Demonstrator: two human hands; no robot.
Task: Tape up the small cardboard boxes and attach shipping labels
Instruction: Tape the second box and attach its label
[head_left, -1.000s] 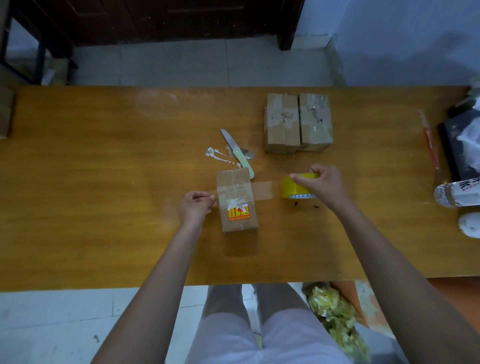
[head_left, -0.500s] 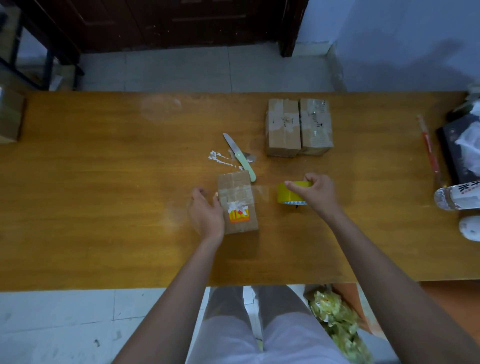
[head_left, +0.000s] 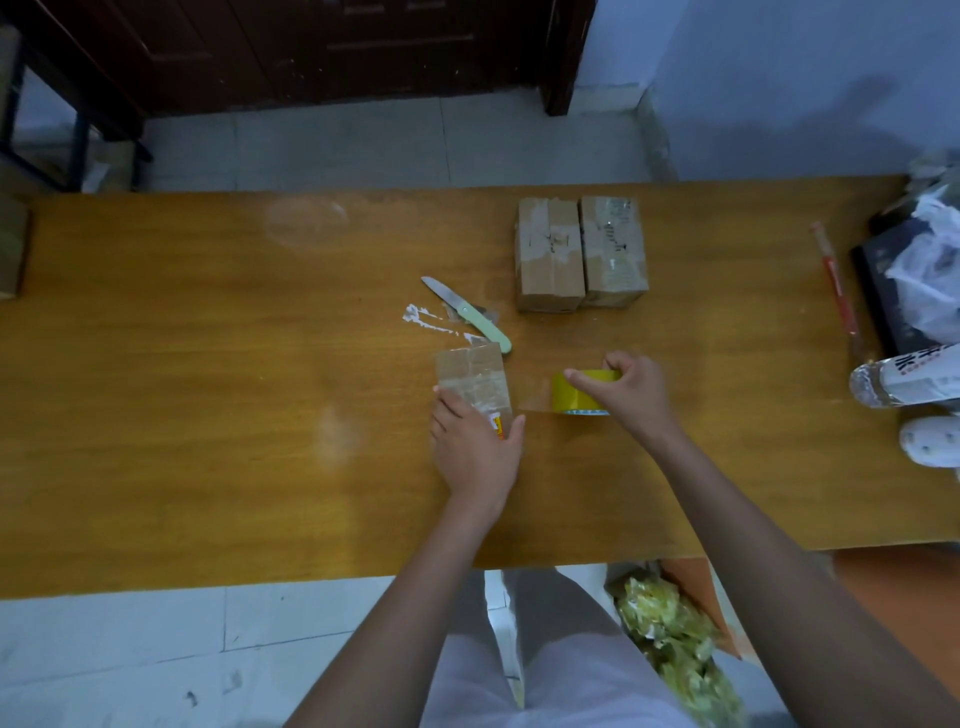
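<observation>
Pressing down on the near end of a small cardboard box (head_left: 471, 378), the left hand (head_left: 475, 449) lies over its top, fingers spread and fairly flat, thumb hooked round the right edge. The box sits near the middle of the tabletop (head_left: 208, 415), just in front of the person. Beside it on the right, the right hand (head_left: 631, 391) grips a yellow tape roll (head_left: 576, 395) standing on edge, fingers curled over its rim. A clear strip of tape (head_left: 532, 397) runs from the roll back toward the box, so the two look joined by it.

Judging from this, the person is partway through sealing this box: shiny tape already crosses its top, yet the strip is uncut. A small knife (head_left: 465, 313) with a pale green handle lies just behind the box, close at hand for the cut. An orange sticker peeks out under the left hand; whether it is a shipping label I cannot tell.

Further back, two more boxes (head_left: 579, 254) stand touching side by side, both with tape across them and scrawled marks on top; I cannot tell if they have proper labels. So taping seems well along, while cutting this strip, smoothing it down and labelling appear to remain.
</observation>
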